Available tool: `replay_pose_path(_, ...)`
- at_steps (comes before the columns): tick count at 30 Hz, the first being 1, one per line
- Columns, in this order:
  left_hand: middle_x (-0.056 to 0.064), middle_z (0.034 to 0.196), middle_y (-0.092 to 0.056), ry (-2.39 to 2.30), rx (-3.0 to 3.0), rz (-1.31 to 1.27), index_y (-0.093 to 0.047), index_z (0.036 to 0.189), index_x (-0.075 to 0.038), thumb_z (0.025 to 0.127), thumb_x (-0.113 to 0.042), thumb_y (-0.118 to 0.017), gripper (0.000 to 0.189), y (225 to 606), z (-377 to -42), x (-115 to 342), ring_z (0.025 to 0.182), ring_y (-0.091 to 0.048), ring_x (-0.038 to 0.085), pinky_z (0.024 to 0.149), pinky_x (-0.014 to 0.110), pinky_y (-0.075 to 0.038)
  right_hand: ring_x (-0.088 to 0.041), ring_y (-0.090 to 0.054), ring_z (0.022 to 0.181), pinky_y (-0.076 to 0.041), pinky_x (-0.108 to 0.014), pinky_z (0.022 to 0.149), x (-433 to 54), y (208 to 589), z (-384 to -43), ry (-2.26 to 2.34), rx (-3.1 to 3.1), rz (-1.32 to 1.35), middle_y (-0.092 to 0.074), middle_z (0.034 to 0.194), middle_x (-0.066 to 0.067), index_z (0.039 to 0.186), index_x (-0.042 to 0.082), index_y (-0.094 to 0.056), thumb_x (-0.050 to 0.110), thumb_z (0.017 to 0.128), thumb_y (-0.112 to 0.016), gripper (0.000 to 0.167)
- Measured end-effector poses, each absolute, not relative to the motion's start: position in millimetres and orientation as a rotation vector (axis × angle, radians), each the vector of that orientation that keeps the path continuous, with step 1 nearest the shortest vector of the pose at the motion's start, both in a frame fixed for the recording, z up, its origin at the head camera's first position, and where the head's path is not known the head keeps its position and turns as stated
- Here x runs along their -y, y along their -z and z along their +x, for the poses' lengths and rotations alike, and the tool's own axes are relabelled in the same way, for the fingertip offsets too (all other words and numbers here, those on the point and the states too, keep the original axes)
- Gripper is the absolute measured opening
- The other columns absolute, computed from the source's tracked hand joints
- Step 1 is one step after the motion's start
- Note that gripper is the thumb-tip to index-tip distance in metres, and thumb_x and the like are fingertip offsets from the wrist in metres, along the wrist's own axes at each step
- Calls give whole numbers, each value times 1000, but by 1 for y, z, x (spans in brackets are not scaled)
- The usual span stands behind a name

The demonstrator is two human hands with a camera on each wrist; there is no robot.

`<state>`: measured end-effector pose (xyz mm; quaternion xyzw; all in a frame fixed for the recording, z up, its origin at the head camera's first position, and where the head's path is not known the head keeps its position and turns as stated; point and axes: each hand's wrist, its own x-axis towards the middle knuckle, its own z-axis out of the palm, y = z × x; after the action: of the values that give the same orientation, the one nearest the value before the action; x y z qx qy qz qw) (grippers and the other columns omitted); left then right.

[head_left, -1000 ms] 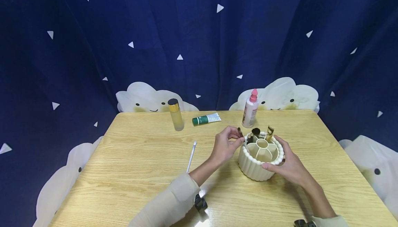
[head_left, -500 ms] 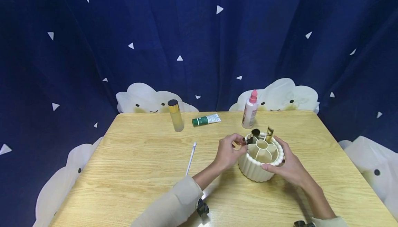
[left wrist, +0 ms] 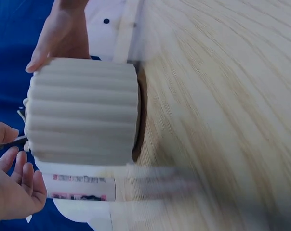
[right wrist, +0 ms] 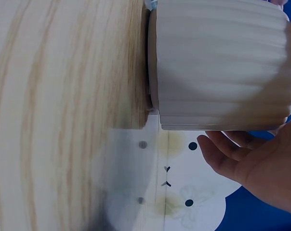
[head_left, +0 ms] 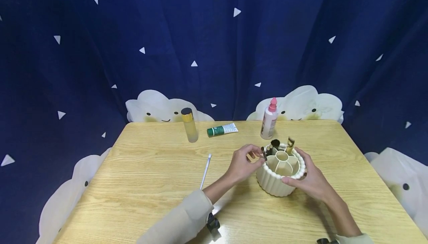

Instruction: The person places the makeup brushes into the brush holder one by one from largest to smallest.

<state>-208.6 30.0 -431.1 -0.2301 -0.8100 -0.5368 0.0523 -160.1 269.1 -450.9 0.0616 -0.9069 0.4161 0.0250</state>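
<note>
A cream ribbed makeup organizer [head_left: 275, 184] with a beaded rim and petal-shaped compartments stands upright on the table. My right hand [head_left: 311, 180] grips its right side, thumb on the near rim and fingers around the far side. At the left rim my left hand [head_left: 245, 163] pinches a slim dark makeup brush [head_left: 263, 153] between thumb and fingertips. Its lower end is hidden in or behind the rim. Inside the organizer, a fluffy black brush [head_left: 275, 143], slim dark sticks [head_left: 269, 149] and a gold item [head_left: 290, 145] stand at the back.
Behind the organizer stands a white bottle [head_left: 268, 123] with a pink cap. A green and white tube [head_left: 222, 129] lies at the back middle, left of it a yellowish bottle [head_left: 190, 128] with a black and gold cap. A white stick [head_left: 206, 170] lies near my left forearm.
My left hand has dipped slightly and shifted at the organizer's left rim; the brush it pinches has turned more upright. My right hand keeps its grip on the organizer.
</note>
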Motion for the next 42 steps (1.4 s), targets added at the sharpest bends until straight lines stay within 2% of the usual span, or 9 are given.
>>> replay_pose_path(7,8,92,-68,1618,2499,-713,-65,99,-7,80,-10,-69,20,436,-215,1,86,-63,23,66,24,-51,-50,-44,123,-35,-68,96,-269,451,-160,-1274,2813,185,-34,144,-31,152,15,-9,36,71,-81,111)
replay_pose_path(15,15,95,-67,1572,2648,-726,-64,98,-5,80,-10,-70,19,452,-225,39,84,-63,20,68,18,-51,-50,-43,124,-34,-67,97,-269,452,-161,-1255,2820,166,-34,144,-31,151,11,-9,37,69,-83,114)
replay_pose_path(22,18,99,-65,1438,2801,-618,-62,103,5,81,-8,-69,26,461,-236,71,83,-61,17,69,19,-51,-50,-44,123,-36,-67,96,-269,452,-162,-1235,2835,154,-36,143,-31,151,10,-10,40,69,-83,114)
replay_pose_path(27,18,93,-64,1358,2843,-502,-60,101,9,79,-2,-66,25,466,-240,91,78,-59,16,68,19,-52,-50,-45,122,-36,-67,95,-269,450,-161,-1227,2840,154,-36,142,-31,151,12,-9,40,69,-82,114)
replay_pose_path(31,12,82,-63,1277,2877,-401,-60,98,10,77,1,-68,24,471,-243,99,71,-58,14,65,20,-52,-50,-45,122,-36,-67,96,-269,449,-161,-1236,2831,166,-36,142,-31,151,12,-9,38,69,-83,113)
replay_pose_path(35,6,70,-60,1202,2927,-306,-61,90,8,74,2,-69,18,474,-244,101,59,-54,11,60,21,-50,-49,-44,123,-36,-66,96,-270,449,-160,-1245,2828,169,-36,143,-30,151,12,-9,37,69,-83,113)
replay_pose_path(37,3,61,-56,1177,2958,-261,-61,74,4,73,4,-68,7,476,-245,100,49,-47,8,52,19,-45,-49,-44,123,-36,-66,96,-270,449,-160,-1242,2828,166,-36,143,-30,151,12,-9,38,69,-83,114)
replay_pose_path(40,-2,46,-46,1141,3023,-194,-49,50,-7,72,6,-66,30,478,-245,97,37,-33,5,40,15,-31,-49,-44,124,-36,-66,97,-270,450,-161,-1245,2826,167,-35,144,-30,151,12,-9,38,69,-83,114)
replay_pose_path(42,-5,39,-39,1124,3065,-152,-38,42,-12,72,6,-64,44,480,-245,95,33,-26,3,35,15,-24,-49,-43,124,-35,-67,97,-270,451,-161,-1245,2824,169,-35,144,-30,151,12,-9,38,69,-83,114)
